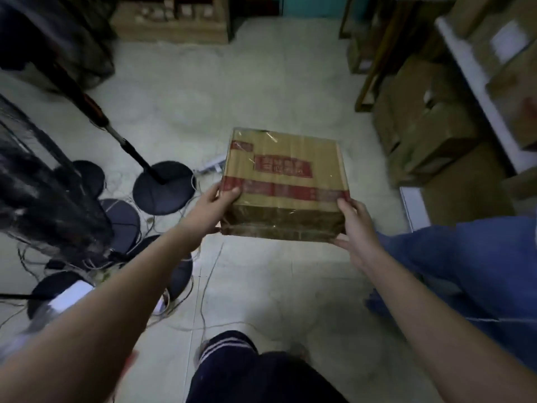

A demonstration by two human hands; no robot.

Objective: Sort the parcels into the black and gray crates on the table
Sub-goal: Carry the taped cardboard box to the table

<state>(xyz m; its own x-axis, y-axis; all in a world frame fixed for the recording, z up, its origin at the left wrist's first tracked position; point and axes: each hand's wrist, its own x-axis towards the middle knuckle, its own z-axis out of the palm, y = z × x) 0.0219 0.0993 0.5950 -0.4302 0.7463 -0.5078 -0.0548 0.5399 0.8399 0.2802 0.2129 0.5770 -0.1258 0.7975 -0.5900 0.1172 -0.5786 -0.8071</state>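
I hold the taped cardboard parcel (pixel 284 181) between my left hand (pixel 216 203) and right hand (pixel 354 225), thumbs on top; its red printing blurs unreadable.

Open pale floor (pixel 232 91) ahead of and beneath the box (pixel 283 184), held at its near corners by left hand (pixel 213 206) and right hand (pixel 359 228). Hemmed on the left by black round stand bases (pixel 164 187), a slanting pole (pixel 96 112) and loose cables (pixel 203 286) trailing across the tiles. Walled on the right by stacked cartons (pixel 427 135) under a white shelf (pixel 476 91), with blue fabric (pixel 479 269) just beside the right forearm. Closed off at the far end by a low carton (pixel 171 21). Clear lane down the middle only.
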